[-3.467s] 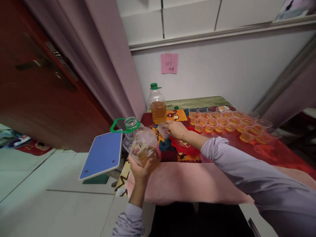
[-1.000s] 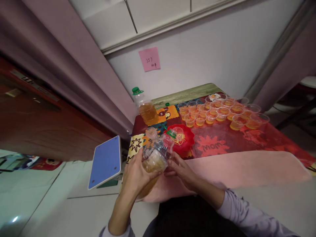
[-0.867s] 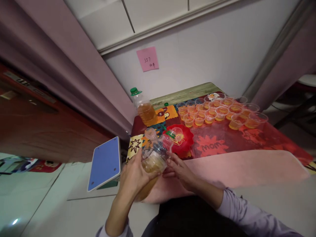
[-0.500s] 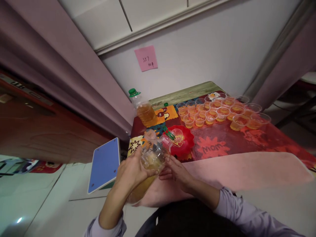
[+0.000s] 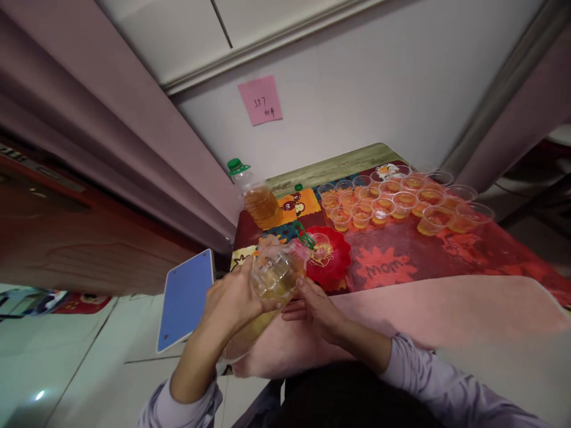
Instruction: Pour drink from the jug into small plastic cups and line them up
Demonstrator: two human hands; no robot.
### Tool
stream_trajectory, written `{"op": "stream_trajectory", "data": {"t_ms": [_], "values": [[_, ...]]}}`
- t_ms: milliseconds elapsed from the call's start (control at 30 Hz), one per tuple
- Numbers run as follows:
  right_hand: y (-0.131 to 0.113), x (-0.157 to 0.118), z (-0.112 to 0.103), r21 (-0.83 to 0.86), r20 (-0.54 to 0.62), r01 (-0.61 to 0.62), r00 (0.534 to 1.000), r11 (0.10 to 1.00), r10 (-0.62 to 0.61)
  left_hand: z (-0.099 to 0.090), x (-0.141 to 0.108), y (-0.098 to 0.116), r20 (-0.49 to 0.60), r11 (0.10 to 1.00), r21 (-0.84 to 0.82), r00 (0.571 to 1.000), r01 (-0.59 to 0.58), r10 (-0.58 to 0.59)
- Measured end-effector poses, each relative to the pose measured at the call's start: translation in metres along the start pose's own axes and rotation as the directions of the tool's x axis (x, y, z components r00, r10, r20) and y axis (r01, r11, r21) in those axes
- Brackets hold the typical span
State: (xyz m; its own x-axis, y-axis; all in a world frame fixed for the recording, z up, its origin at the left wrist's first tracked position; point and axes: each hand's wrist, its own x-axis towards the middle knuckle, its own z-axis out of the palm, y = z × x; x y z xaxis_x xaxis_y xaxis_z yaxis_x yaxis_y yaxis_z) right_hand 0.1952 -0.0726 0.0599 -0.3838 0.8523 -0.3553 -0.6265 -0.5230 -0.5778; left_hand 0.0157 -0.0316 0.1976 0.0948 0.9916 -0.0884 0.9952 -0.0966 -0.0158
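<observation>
A clear plastic bottle [image 5: 274, 276] with pale yellow liquid stands tilted between my hands at the table's near left edge. My left hand [image 5: 234, 297] is wrapped around its left side. My right hand [image 5: 316, 309] has its thumb and fingers against the bottle's right side. Just beyond lies a red scalloped plate [image 5: 336, 264] with a small clear cup [image 5: 320, 245] on it. A green loop [image 5: 304, 236] and a ridged clear-pink piece [image 5: 298, 249] sit at the plate's left, partly behind the bottle; I cannot make out what they belong to.
A capped bottle of amber liquid [image 5: 259, 202] stands at the back left. Several clear plastic cups [image 5: 383, 208] with orange liquid are grouped at the back right. A small green cap [image 5: 298, 187] lies near the wall. A blue board [image 5: 186, 300] is left of the table [image 5: 392, 303].
The bottle in my hands has shifted slightly left and tilted a little, its upper part turned more toward me. Both hands keep their hold on it.
</observation>
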Motion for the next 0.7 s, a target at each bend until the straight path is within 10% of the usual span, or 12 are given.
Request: {"op": "stream_trajectory", "data": {"t_ms": [700], "values": [[0.0,-0.001,0.006,0.057,0.018,-0.031,0.999,0.998,0.03,-0.027,0.005,0.016,0.139,0.996,0.083,0.989,0.032,-0.044]]}}
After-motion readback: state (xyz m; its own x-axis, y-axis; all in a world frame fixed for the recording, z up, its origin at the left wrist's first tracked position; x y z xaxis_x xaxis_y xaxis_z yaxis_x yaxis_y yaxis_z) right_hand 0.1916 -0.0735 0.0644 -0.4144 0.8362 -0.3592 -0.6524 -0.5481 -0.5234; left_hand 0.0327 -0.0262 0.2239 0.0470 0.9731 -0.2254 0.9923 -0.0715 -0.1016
